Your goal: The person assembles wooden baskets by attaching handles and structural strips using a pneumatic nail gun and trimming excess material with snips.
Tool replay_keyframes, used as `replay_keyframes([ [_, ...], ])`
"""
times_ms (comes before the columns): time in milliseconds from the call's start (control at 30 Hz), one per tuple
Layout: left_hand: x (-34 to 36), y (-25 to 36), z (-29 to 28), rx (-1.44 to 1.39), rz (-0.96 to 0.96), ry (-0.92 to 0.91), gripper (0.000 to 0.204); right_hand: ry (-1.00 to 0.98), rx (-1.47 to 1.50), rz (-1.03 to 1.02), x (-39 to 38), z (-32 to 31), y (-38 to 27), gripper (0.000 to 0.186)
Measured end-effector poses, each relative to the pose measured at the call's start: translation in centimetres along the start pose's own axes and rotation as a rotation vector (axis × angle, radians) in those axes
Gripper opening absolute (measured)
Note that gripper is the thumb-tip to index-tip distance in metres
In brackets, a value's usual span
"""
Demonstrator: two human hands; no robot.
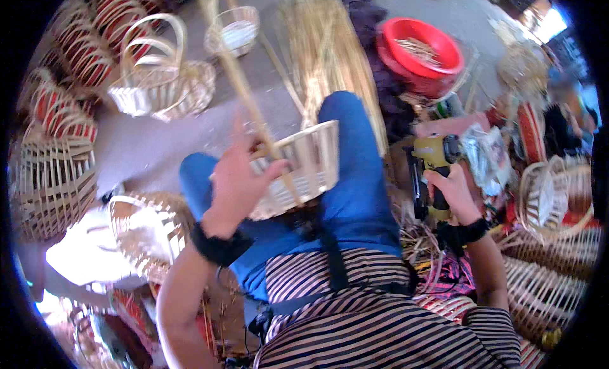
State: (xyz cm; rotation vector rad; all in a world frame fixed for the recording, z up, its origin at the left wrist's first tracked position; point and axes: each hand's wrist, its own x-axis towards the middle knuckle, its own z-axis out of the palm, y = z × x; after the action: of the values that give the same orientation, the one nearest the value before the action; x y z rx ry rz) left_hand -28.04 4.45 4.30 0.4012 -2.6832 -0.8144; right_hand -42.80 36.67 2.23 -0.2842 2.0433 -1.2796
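Note:
A small woven basket (309, 159) of pale wooden strips rests tilted on my lap between the knees. A long flat wooden strip (241, 83) rises out of it toward the top of the view. My left hand (238, 182) is at the basket's left side with thumb and fingers spread apart beside the strip; motion blurs the fingers, and some are partly hidden. Out to the right, my right hand (451, 190) grips the handle of a yellow-and-black nail gun (434, 154), held away from the basket.
Handled baskets (162, 93) stand ahead on the left, with stacked baskets (54, 185) along the left edge. A bundle of straw-coloured strips (317, 45) lies ahead. Red basins (422, 48) hold short sticks. More baskets (545, 280) crowd the right side, near a plastic bag (485, 156).

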Motion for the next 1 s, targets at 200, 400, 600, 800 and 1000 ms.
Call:
replay_keyframes([
  [200,3.7,-0.2,-3.0,-0.463,-0.133,0.226,0.061,0.851,-0.622,0.203,0.2,-7.5,14.6,0.055],
  [400,9.3,2.2,-6.4,-0.778,-0.357,0.319,0.034,0.908,-0.724,0.788,-0.6,-10.3,21.0,0.072],
  [600,10.7,3.6,-6.1,-1.097,-0.4,0.391,0.026,0.929,-0.938,0.55,2.0,-8.4,18.8,0.066],
  [800,6.5,6.4,-8.9,-1.219,-0.13,0.224,0.034,0.288,-0.654,-0.647,4.4,1.2,-0.8,0.058],
  [1000,3.1,2.4,-13.1,-1.339,0.112,0.202,0.049,-0.164,-0.876,-1.096,5.7,11.6,-7.8,0.059],
])
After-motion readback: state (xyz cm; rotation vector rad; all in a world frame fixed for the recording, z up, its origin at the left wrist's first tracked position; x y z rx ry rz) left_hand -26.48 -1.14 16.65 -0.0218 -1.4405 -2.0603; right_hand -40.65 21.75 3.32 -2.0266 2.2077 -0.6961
